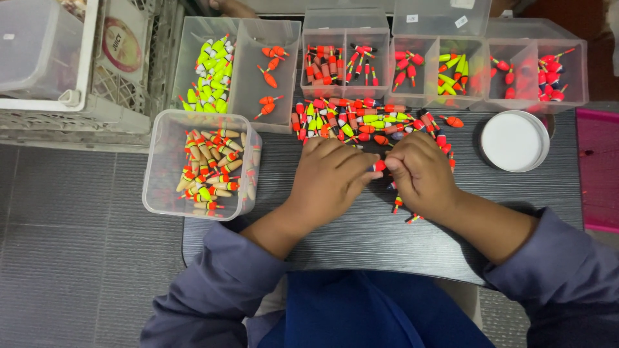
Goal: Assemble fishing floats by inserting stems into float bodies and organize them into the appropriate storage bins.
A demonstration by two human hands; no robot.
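Observation:
My left hand point(332, 177) and my right hand point(419, 171) meet at the middle of a small dark table point(361, 238). Both pinch one small red fishing float point(379, 166) between their fingertips. Just beyond the hands lies a loose heap of floats point(361, 119) in red, orange, yellow-green and black. A few more floats point(403, 209) show under and beside my right hand.
A clear tub point(161, 187) of tan and orange floats stands at the table's left edge. Several clear compartment boxes point(412, 64) with sorted floats line the far side. A round white lid point(514, 140) sits at right, a pink tray point(599, 167) beyond it, and white crates point(77, 109) at far left.

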